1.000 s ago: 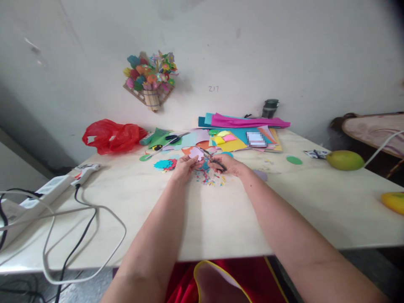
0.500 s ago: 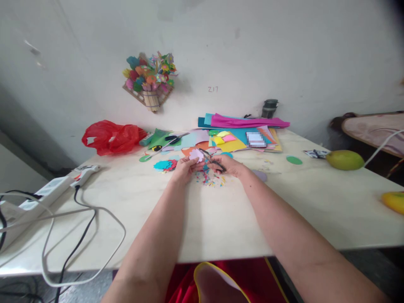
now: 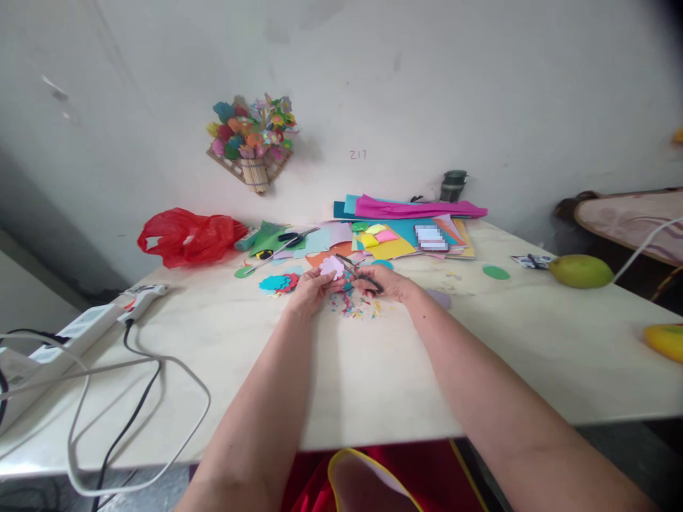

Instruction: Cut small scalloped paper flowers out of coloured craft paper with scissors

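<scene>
My left hand (image 3: 314, 289) pinches a lilac paper flower (image 3: 331, 267) with a scalloped edge. Dark-handled scissors (image 3: 368, 279) are gripped in my right hand (image 3: 392, 283), their blades pointing up and left beside the flower's right edge. Whether the blades touch the paper is too small to tell. Small coloured paper scraps (image 3: 355, 307) lie scattered on the table beneath both hands. Left of my left hand rests a pile of blue and red scalloped paper shapes (image 3: 278, 283). A lilac paper disc (image 3: 438, 299) is partly hidden by my right wrist.
Coloured paper sheets (image 3: 392, 245) spread across the back of the white table (image 3: 373, 384), near a second pair of scissors (image 3: 291, 237). A red plastic bag (image 3: 192, 238) sits back left. Power strips (image 3: 80, 328) with loose cables lie left; a green-yellow mango (image 3: 581, 272) lies right.
The view has shifted very slightly. Both hands stay in nearly the same place, with the flower and scissors still held; the scissor blades look slightly further apart.
</scene>
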`<action>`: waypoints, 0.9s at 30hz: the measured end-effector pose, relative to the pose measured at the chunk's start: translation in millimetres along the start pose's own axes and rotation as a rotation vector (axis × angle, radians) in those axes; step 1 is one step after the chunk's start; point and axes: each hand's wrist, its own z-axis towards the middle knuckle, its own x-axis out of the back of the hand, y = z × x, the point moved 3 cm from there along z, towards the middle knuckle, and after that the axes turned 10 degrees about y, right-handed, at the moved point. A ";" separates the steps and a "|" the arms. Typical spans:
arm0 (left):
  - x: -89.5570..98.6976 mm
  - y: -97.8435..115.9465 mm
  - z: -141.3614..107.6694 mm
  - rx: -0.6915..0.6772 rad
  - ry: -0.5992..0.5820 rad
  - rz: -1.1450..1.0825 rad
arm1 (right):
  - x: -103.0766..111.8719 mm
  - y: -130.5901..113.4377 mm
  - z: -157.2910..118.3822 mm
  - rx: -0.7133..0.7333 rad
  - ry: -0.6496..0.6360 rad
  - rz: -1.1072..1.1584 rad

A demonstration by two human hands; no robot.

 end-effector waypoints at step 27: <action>3.4 -1.8 1.5 0.002 0.024 0.040 | 1.4 18.2 14.0 0.037 -0.087 0.020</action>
